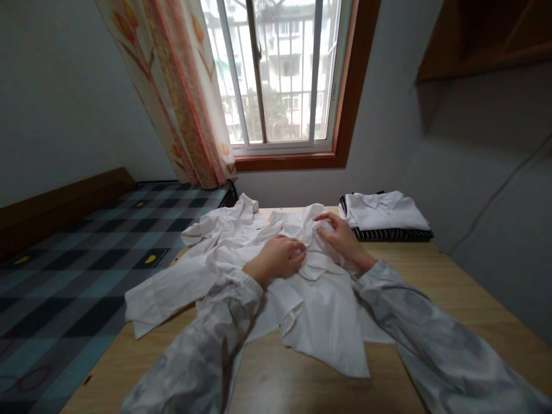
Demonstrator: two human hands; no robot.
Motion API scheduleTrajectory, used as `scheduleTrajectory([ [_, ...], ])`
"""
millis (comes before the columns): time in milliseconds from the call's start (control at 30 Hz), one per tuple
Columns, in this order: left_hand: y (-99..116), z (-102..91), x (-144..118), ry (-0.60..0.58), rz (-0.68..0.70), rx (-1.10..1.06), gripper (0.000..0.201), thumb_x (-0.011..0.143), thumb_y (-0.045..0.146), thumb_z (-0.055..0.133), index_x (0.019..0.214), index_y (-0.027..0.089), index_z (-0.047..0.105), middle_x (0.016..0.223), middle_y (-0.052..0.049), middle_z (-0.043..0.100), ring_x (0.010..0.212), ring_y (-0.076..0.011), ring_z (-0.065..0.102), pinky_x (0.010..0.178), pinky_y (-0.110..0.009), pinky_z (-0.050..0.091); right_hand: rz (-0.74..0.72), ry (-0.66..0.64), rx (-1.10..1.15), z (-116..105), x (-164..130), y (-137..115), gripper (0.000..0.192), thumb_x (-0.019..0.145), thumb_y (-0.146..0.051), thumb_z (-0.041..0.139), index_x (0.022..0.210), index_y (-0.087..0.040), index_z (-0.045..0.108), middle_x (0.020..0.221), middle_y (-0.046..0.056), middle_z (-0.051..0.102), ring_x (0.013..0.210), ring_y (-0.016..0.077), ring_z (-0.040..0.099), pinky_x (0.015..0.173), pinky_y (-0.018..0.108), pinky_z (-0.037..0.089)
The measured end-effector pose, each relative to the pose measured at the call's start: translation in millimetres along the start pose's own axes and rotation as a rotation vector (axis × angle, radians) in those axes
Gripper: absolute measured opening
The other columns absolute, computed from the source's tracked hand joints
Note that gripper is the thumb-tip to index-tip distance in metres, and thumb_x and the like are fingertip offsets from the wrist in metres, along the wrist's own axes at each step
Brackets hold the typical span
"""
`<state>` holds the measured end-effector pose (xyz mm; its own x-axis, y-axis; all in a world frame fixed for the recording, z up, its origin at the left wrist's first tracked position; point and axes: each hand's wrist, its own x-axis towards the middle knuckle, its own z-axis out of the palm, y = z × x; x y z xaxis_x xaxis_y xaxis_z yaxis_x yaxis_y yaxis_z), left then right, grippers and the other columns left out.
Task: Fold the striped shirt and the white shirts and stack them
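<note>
Gripping the white shirt [310, 305] collar — left hand [278, 259], right hand [340, 236] — hem nearest.

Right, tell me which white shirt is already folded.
The white shirt at the table's far right, stacked on a striped garment. The other shirt lies crumpled and spread under both hands.
</note>
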<state>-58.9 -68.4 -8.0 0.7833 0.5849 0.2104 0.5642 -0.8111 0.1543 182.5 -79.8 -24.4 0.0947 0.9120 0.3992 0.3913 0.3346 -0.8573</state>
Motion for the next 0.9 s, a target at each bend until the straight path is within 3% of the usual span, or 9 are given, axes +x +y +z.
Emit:
scheduleTrajectory([
  [100, -21.5, -14.5, -2.2, 0.248, -0.229, 0.002, 0.029, 0.106, 0.034, 0.062, 0.128, 0.023, 0.078, 0.131, -0.011, 0.081, 0.121, -0.0289, 0.075, 0.114, -0.042, 0.053, -0.021, -0.175, -0.086, 16.4, -13.7, 10.8, 0.047, 0.086, -0.032, 0.069, 0.133, -0.025, 0.069, 0.084, -0.003, 0.069, 0.076, 0.0194, 0.062, 0.078, 0.031, 0.051],
  [200, -44.8, -13.8, -7.3, 0.440, -0.493, 0.088, 0.050, 0.102, 0.042, 0.072, 0.145, 0.016, 0.068, 0.146, -0.019, 0.073, 0.134, -0.0354, 0.068, 0.115, -0.045, 0.052, -0.027, -0.277, 0.023, 22.1, -18.5, 24.2, 0.060, 0.086, -0.032, 0.073, 0.144, -0.024, 0.059, 0.085, -0.004, 0.069, 0.077, 0.0190, 0.062, 0.077, 0.030, 0.049],
  [267, -58.9, -5.0, -11.4, 0.421, -0.633, 0.092, 0.063, 0.098, 0.046, 0.078, 0.150, 0.013, 0.064, 0.145, -0.020, 0.073, 0.132, -0.0368, 0.069, 0.110, -0.044, 0.053, 0.000, -0.275, 0.170, 23.1, -16.6, 33.4, 0.056, 0.090, -0.039, 0.070, 0.143, -0.024, 0.056, 0.085, -0.003, 0.068, 0.074, 0.0189, 0.059, 0.071, 0.030, 0.047],
  [333, -70.0, 6.0, -14.8, 0.352, -0.717, 0.034, 0.057, 0.097, 0.045, 0.080, 0.145, 0.015, 0.068, 0.136, -0.017, 0.078, 0.123, -0.0342, 0.073, 0.100, -0.040, 0.054, 0.048, -0.215, 0.285, 24.0, -12.5, 42.4, 0.050, 0.094, -0.041, 0.060, 0.141, -0.025, 0.055, 0.082, -0.004, 0.065, 0.069, 0.0185, 0.054, 0.066, 0.029, 0.045],
  [467, -79.2, 18.6, -17.2, 0.322, -0.739, -0.052, 0.022, 0.102, 0.037, 0.070, 0.112, 0.022, 0.081, 0.115, -0.010, 0.084, 0.103, -0.0275, 0.076, 0.086, -0.034, 0.050, 0.046, -0.052, 0.205, 25.8, -4.9, 58.2, 0.057, 0.089, -0.032, 0.060, 0.145, -0.026, 0.051, 0.091, -0.001, 0.068, 0.069, 0.0187, 0.056, 0.064, 0.030, 0.046],
  [600, -77.7, 17.1, -14.9, 0.420, -0.720, -0.087, 0.030, 0.105, 0.045, 0.065, 0.098, 0.022, 0.082, 0.102, -0.010, 0.083, 0.092, -0.0262, 0.074, 0.078, -0.034, 0.044, -0.138, 0.099, -0.244, 19.2, -1.6, 66.0, 0.050, 0.087, -0.024, 0.066, 0.137, -0.021, 0.064, 0.106, 0.009, 0.069, 0.092, 0.0271, 0.065, 0.086, 0.041, 0.056],
  [667, -78.2, 16.4, -13.3, 0.448, -0.743, -0.133, 0.041, 0.107, 0.056, 0.061, 0.096, 0.022, 0.083, 0.095, -0.010, 0.082, 0.088, -0.0269, 0.072, 0.075, -0.034, 0.042, -0.183, 0.167, -0.491, 11.0, -0.7, 67.5, 0.038, 0.089, -0.022, 0.068, 0.126, -0.019, 0.073, 0.115, 0.014, 0.069, 0.108, 0.0329, 0.064, 0.100, 0.047, 0.054],
  [800, -85.0, 18.9, -11.9, 0.487, -0.797, -0.228, 0.043, 0.103, 0.058, 0.065, 0.106, 0.019, 0.085, 0.098, -0.011, 0.083, 0.089, -0.0266, 0.071, 0.075, -0.033, 0.041, -0.133, 0.118, -0.733, -7.5, 1.6, 74.0, 0.018, 0.094, -0.026, 0.073, 0.109, -0.020, 0.082, 0.121, 0.016, 0.071, 0.113, 0.0346, 0.064, 0.103, 0.045, 0.051],
  [900, -88.4, 20.9, -13.0, 0.466, -0.777, -0.270, 0.033, 0.102, 0.046, 0.065, 0.094, 0.021, 0.084, 0.091, -0.007, 0.082, 0.085, -0.0237, 0.069, 0.073, -0.032, 0.038, -0.103, 0.017, -0.744, -15.8, 3.4, 82.9, 0.012, 0.096, -0.028, 0.077, 0.103, -0.021, 0.083, 0.116, 0.013, 0.076, 0.111, 0.0311, 0.067, 0.102, 0.041, 0.049],
])
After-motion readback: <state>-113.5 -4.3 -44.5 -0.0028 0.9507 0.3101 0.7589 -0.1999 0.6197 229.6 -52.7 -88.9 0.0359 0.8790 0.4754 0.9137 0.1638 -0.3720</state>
